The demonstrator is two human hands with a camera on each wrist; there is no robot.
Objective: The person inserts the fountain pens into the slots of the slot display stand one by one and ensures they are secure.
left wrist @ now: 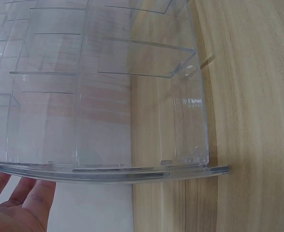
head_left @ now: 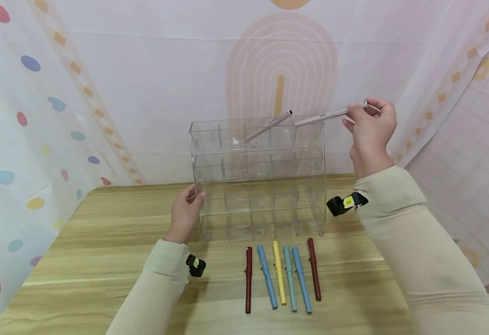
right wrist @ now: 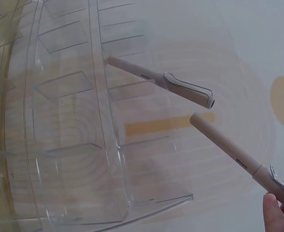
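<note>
My left hand [head_left: 186, 208] grips the left side panel of a clear acrylic organizer [head_left: 261, 180], thumb in front and fingers behind, as the left wrist view also shows. My right hand [head_left: 372, 128] pinches a pale pinkish-white pen [head_left: 328, 115] by its clip end, above the organizer's top right corner. The barrel of that pen points left, over the top row. Another pale pen [head_left: 271, 125] leans in a middle compartment of the top row, its clip end sticking up past the rim. In the right wrist view the held pen [right wrist: 234, 150] is apart from the leaning pen [right wrist: 161, 82].
Several pens lie side by side on the wooden table [head_left: 102, 260] before the organizer: dark red pens [head_left: 248, 279] at both ends, blue pens [head_left: 267, 277], a yellow pen [head_left: 280, 274] and a teal pen [head_left: 289, 279] between. A patterned curtain [head_left: 165, 93] hangs behind.
</note>
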